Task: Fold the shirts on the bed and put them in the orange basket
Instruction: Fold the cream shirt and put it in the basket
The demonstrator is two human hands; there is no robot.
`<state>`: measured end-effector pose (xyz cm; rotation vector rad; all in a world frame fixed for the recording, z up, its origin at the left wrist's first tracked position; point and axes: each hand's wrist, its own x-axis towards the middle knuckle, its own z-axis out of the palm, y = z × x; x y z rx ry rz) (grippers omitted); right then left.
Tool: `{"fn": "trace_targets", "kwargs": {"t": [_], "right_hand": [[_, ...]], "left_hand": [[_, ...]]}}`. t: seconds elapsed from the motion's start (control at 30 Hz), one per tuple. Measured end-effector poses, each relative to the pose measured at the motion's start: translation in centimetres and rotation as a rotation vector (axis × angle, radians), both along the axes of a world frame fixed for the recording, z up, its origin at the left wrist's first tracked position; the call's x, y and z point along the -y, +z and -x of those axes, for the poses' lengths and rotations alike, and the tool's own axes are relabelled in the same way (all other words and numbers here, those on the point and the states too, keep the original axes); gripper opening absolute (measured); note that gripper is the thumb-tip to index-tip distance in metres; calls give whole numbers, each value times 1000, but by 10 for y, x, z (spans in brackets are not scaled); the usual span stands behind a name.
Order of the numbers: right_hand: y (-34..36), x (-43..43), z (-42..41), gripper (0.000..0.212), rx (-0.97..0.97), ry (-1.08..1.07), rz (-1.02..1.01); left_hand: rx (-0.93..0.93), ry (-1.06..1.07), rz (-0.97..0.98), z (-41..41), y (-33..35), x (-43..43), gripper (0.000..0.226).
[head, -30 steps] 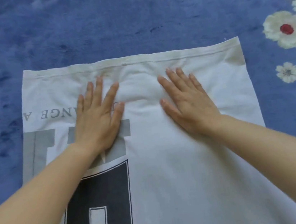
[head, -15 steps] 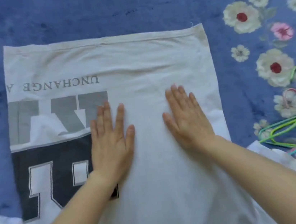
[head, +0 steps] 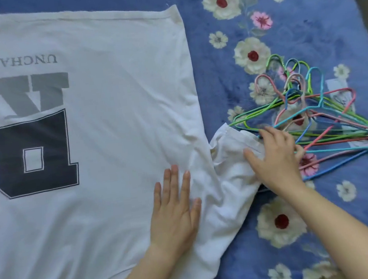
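Shirt (head: 106,126) lay spread on the bed (head: 341,200), and I saw both hands had left its smoothed middle: left hand (head: 174,213) pressed flat with straight fingers, right hand (head: 274,160) curled round the sleeve (head: 227,157) beside the hangers (head: 330,120), so I judged the sleeve fold next.

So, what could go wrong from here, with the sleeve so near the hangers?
1. The hangers lie right beside the sleeve end, where the right hand touches it; a hook may catch the cloth as the sleeve folds in.
2. The sleeve is bunched beside the left hand; folding now may press creases into the shirt.
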<state>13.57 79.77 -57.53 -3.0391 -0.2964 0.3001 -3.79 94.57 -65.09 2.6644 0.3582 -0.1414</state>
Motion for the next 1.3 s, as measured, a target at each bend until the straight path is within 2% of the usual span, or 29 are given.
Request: {"fn": "trace_targets", "kwargs": {"t": [0.1,0.2,0.3,0.4,0.57,0.63,0.7,0.73,0.77,0.8,0.83,0.87,0.93,1.0,1.1,1.2,1.27,1.3], "right_hand": [[3,19,-2,62,-24,-1,-40],[-1,23,1,46,-55,1,-151],[3,26,-1,28,29,104,-310],[25,36,-5,22,-29,17,-502],[44,53,1,22,-123,-201,-461],[56,30,13,23,-130,-232,-625],[73,-1,29,18,-324,-186,-922],[80,-17,38,14,-525,-117,-1039],[85,-28,45,12,-728,-26,-1073],[87,-38,52,14,-874,64,-1038],[82,-40,54,17,-923,107,-989],[75,-41,54,17,-883,104,-945],[52,-35,51,18,-673,20,-842],[31,-25,52,23,-534,34,-710],[5,-26,68,29,-410,302,-489],[-10,-46,73,51,-324,595,-265],[-21,-59,66,58,-239,708,-291],[-23,-64,62,57,-229,695,-355]], "left_hand": [[-26,-25,23,8,-2,37,60],[-5,40,18,10,-1,51,63],[43,71,14,10,3,53,65],[62,56,0,10,6,55,65],[8,-7,-12,5,8,69,60],[-28,4,-7,5,8,76,59],[-29,9,-6,7,9,81,59],[-16,-7,-6,9,10,82,57],[1,-53,-8,10,11,83,55],[17,-110,-9,14,12,83,53],[26,-170,-4,16,13,83,50],[18,-203,21,19,14,83,48],[16,-167,94,26,14,81,46],[37,-159,116,33,12,83,44],[53,-267,126,47,9,86,49],[25,-382,114,62,7,83,60],[69,-412,156,66,8,76,58],[121,-388,230,66,9,72,53]]}}
